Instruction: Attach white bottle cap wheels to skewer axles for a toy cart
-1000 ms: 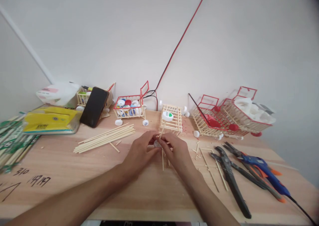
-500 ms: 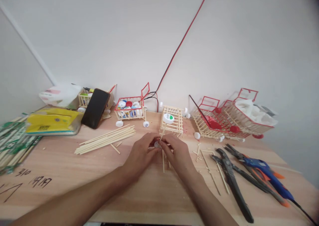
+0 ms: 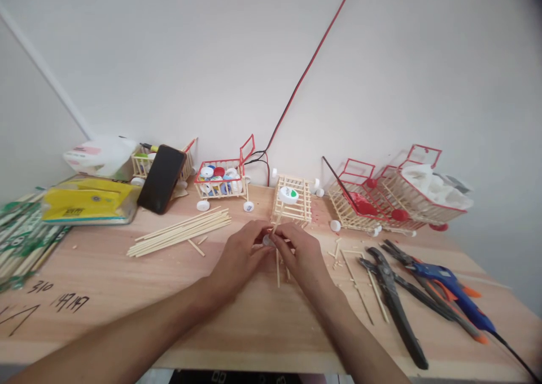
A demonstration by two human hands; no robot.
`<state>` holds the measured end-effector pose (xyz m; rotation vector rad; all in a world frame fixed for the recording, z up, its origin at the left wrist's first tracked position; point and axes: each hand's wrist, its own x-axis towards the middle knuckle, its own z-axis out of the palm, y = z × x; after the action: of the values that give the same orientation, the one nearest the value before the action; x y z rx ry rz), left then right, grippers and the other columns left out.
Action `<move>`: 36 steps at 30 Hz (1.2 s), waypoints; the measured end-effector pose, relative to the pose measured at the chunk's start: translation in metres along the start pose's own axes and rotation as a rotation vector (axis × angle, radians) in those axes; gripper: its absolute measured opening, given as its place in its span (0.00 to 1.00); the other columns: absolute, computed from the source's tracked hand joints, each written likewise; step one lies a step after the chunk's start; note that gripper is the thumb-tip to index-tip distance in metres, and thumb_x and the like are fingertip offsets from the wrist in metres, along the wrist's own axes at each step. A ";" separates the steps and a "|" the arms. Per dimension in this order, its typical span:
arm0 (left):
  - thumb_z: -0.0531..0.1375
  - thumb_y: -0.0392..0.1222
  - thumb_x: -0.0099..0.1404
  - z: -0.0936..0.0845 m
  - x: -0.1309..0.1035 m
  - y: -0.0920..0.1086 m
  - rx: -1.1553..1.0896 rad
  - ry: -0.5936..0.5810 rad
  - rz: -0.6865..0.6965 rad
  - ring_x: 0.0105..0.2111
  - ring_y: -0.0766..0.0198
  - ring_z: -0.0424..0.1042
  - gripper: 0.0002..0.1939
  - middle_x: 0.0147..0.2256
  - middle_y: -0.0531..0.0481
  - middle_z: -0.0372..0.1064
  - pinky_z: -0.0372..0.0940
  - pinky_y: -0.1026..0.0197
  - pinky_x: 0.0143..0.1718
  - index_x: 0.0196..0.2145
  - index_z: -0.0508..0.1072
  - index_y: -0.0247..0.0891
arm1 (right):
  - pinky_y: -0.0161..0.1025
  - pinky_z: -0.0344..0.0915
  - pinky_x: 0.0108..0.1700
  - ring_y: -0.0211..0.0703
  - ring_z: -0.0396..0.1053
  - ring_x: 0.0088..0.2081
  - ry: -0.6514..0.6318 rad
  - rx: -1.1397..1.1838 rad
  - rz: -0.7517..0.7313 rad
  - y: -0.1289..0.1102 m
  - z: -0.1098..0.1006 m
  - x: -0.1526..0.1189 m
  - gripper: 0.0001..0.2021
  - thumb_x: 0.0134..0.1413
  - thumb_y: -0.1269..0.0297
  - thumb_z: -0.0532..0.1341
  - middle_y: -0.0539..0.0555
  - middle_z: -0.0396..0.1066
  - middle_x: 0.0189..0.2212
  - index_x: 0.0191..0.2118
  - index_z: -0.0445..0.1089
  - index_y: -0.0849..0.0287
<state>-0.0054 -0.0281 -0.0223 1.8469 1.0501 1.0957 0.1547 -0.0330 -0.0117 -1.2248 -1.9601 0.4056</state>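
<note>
Both hands meet at the middle of the wooden table. My left hand (image 3: 243, 254) is closed on a small whitish bottle cap (image 3: 267, 240). Pinched in the fingers of my right hand (image 3: 298, 248) is a thin wooden stick (image 3: 278, 220), whose upper end bears a white cap with a green mark (image 3: 288, 195). The lower end of the stick meets the held cap, partly hidden by fingers. Right behind the hands lies a small stick cart body (image 3: 300, 203) with white cap wheels at its far end. Loose sticks (image 3: 278, 271) lie under my hands.
Left: a stick bundle (image 3: 182, 232), a phone (image 3: 162, 179), a yellow packet (image 3: 88, 201) and a cart of caps (image 3: 220, 183). Right: red-trimmed carts (image 3: 358, 203), black-handled pliers (image 3: 396, 310), a blue glue gun (image 3: 453, 291) and thin stick pieces (image 3: 358, 288).
The view has shifted slightly, showing more beyond the table's front edge. Both hands keep nearly the same pose and hold.
</note>
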 end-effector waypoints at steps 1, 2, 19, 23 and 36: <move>0.58 0.36 0.61 0.000 0.000 0.000 -0.001 -0.005 0.005 0.44 0.61 0.71 0.15 0.44 0.50 0.71 0.66 0.57 0.48 0.46 0.68 0.42 | 0.36 0.64 0.37 0.42 0.68 0.36 -0.002 0.004 0.010 0.000 0.000 0.000 0.06 0.59 0.69 0.56 0.52 0.71 0.33 0.33 0.69 0.56; 0.58 0.36 0.61 0.000 0.000 -0.001 -0.004 -0.009 0.009 0.44 0.62 0.71 0.15 0.45 0.50 0.71 0.66 0.57 0.49 0.47 0.68 0.42 | 0.36 0.64 0.37 0.42 0.68 0.36 -0.006 0.008 0.020 0.001 0.001 0.000 0.05 0.59 0.69 0.56 0.52 0.71 0.33 0.33 0.68 0.56; 0.60 0.34 0.60 0.000 0.000 0.000 -0.020 -0.019 -0.026 0.43 0.63 0.71 0.15 0.43 0.53 0.72 0.65 0.60 0.48 0.45 0.70 0.43 | 0.35 0.64 0.36 0.41 0.67 0.35 -0.021 0.005 0.053 0.003 -0.001 0.000 0.06 0.60 0.67 0.56 0.52 0.70 0.32 0.35 0.69 0.57; 0.60 0.34 0.60 0.000 0.000 0.000 -0.022 -0.024 -0.037 0.43 0.63 0.71 0.15 0.44 0.53 0.72 0.65 0.60 0.48 0.46 0.70 0.42 | 0.35 0.63 0.35 0.41 0.66 0.34 -0.021 -0.007 0.056 0.002 0.000 0.000 0.06 0.59 0.68 0.56 0.52 0.70 0.31 0.33 0.69 0.57; 0.59 0.35 0.61 0.000 0.000 0.000 0.002 -0.020 -0.022 0.42 0.63 0.72 0.14 0.43 0.52 0.72 0.66 0.60 0.46 0.45 0.69 0.42 | 0.35 0.62 0.36 0.40 0.67 0.34 -0.019 0.016 0.051 0.001 -0.002 0.000 0.06 0.60 0.68 0.56 0.51 0.70 0.32 0.34 0.69 0.57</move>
<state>-0.0051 -0.0280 -0.0221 1.8403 1.0580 1.0622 0.1566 -0.0329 -0.0115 -1.2678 -1.9409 0.4591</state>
